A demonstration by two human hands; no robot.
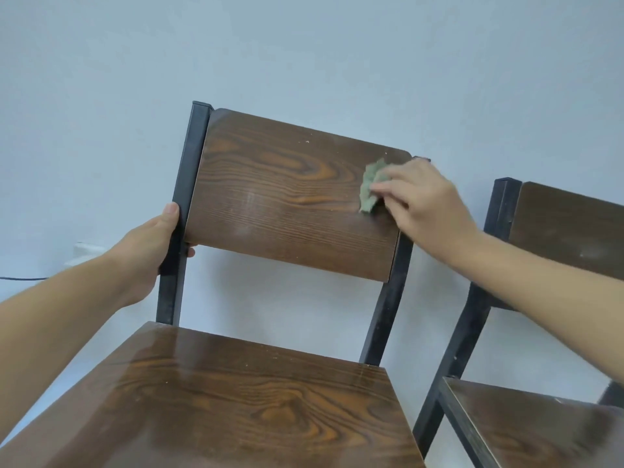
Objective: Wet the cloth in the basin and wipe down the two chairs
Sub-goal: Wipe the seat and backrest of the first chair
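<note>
Head view: cloth (pixel 370 187) pressed under right fingers (pixel 388 188) against backrest (pixel 287 197), seemingly bunched.

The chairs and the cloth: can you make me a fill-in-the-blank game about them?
1. The right hand presses the green cloth on the chair's ____.
2. The left hand grips the black ____ post of the near chair.
3. The second chair stands to the ____ of it.
4. Both chairs stand against a pale ____.

Missing words: backrest; left; right; wall
</note>
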